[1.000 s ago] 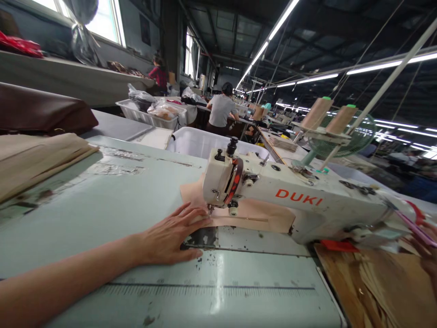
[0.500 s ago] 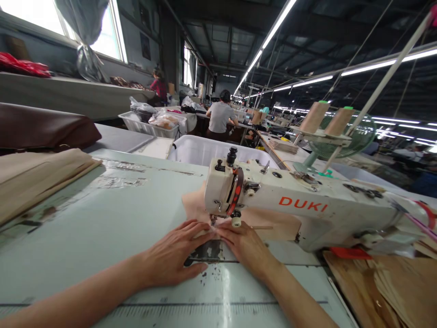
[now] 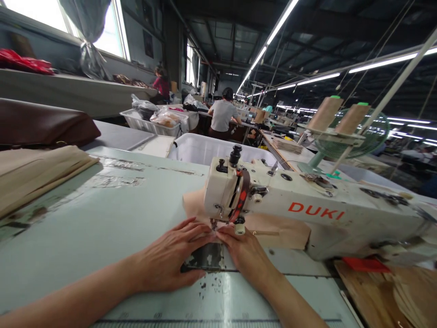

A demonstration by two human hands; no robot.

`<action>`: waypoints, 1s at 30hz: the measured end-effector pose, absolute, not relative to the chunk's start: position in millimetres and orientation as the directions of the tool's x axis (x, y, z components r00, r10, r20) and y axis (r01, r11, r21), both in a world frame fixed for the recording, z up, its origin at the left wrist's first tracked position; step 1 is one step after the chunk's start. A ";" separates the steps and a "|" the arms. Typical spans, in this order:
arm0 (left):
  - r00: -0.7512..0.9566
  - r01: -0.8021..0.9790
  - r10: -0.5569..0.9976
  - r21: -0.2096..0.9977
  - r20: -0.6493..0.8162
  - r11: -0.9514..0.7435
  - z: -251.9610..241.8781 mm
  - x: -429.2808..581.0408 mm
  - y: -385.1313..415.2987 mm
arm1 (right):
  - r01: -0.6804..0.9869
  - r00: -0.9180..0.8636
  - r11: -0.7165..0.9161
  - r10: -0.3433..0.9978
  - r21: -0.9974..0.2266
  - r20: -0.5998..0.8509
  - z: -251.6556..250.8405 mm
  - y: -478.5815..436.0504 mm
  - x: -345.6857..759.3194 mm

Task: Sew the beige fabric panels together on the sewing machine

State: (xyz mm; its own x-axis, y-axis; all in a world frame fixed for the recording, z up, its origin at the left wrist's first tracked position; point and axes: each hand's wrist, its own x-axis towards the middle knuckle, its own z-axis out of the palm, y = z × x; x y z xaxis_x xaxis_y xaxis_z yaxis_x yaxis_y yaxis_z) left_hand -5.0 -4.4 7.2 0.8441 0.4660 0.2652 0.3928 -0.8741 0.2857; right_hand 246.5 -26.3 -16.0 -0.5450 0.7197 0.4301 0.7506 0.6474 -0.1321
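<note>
A peach-beige piece of sheet material (image 3: 280, 230), fabric or thin leather, lies under the head of a white sewing machine (image 3: 221, 189). On its near edge, just left of the presser foot (image 3: 214, 223), my left hand (image 3: 170, 253) rests flat, fingers stretched and thumb spread away. My right hand (image 3: 249, 253) is to the right of the foot, its thumb and forefinger closed together on the same edge. The fingertips of both hands nearly meet in front of the needle. Part of the material is hidden behind the machine head.
Folded beige pieces (image 3: 41, 171) and a dark brown leather item (image 3: 44, 123) lie at the left. A white bin (image 3: 198, 148) stands behind the table. Thread cones (image 3: 326, 114) and a green fan stand at the right, brown pieces (image 3: 378, 287) at lower right. Two people sit farther off.
The view has shifted slightly, so the machine arm appears a little lower and farther right. Both hands keep almost the same place at the presser foot.
</note>
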 end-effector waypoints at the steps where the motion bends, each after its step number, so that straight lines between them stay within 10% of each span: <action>1: 0.845 0.394 0.465 0.282 0.262 -0.875 7.2 -4.8 -3.6 | 0.756 -0.541 0.642 0.723 -0.129 0.429 -17.4 -25.6 246.6; 30: 0.851 0.357 0.426 0.256 0.307 -0.898 1.5 -8.2 -4.1 | 0.816 -0.482 0.562 0.789 -0.133 0.381 -15.2 -22.9 243.2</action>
